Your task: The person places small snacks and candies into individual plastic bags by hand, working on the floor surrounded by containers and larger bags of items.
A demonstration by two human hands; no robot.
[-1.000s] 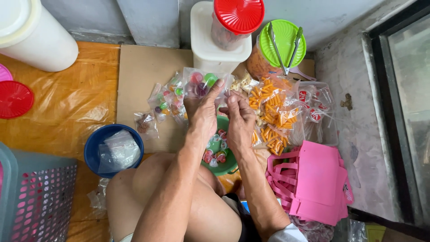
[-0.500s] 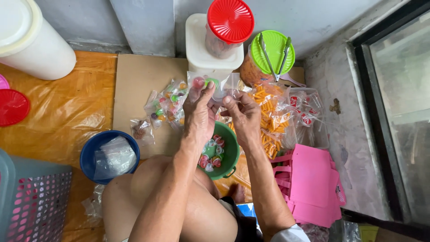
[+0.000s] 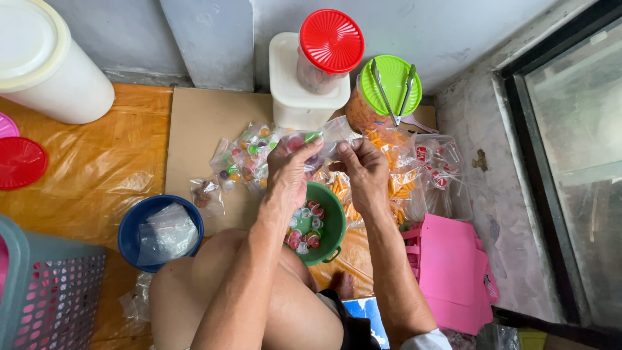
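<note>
hands: left hand point(image 3: 289, 170) and right hand point(image 3: 365, 170) are up together over the green plastic bowl point(image 3: 329, 228), both pinched shut on the small clear plastic bag of coloured jelly cups point(image 3: 312, 144)

bag position: held in the air between the two hands, just above and beyond the bowl. Its mouth seems to run side to side from one hand to the other. Left fingers grip the left end, right fingers the right end, so neither hand is really nearer.

below: the bowl sits right under the wrists with more little jelly cups in it, close to the person's knee

around: pile of filled clear candy bags point(image 3: 243, 159) on the brown cardboard sheet point(image 3: 197, 139) just left of the hands, bags of orange snack sticks point(image 3: 398, 175) just right

further off: blue plastic bowl with crumpled clear bags point(image 3: 162, 232), red-lidded jar point(image 3: 330, 48), green-lidded jar with metal tongs point(image 3: 389, 87), pink folded bag point(image 3: 450, 269)

in the way: nothing between hands and bowl, though the candy pile crowds the left side
</note>
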